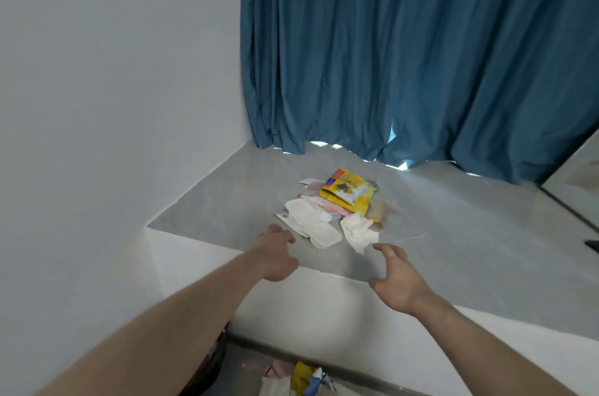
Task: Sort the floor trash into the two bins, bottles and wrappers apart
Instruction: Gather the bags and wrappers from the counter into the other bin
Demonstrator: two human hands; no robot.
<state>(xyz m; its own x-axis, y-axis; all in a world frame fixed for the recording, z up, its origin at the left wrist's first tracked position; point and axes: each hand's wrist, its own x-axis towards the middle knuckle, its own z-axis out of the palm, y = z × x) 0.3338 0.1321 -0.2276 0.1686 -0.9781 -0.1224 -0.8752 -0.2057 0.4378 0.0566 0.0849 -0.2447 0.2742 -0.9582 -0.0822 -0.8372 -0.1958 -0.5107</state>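
A pile of trash lies on a raised grey ledge [227,201]: a yellow wrapper [348,190] on top at the back, white crumpled paper [311,222] in front, a white tissue [358,230] to its right. My left hand [275,253] hovers just short of the pile's left side, fingers loosely curled and holding nothing. My right hand [393,279] hovers below the tissue with fingers spread and bent, also holding nothing. More wrappers, yellow and pink [301,379], lie on the floor at the bottom edge. No bin or bottle is clearly in view.
A blue curtain [421,55] hangs behind the ledge. A white wall [113,87] closes the left side. A mirror or glass panel edge [573,201] stands at the right. A dark round object [214,360] shows partly under my left forearm.
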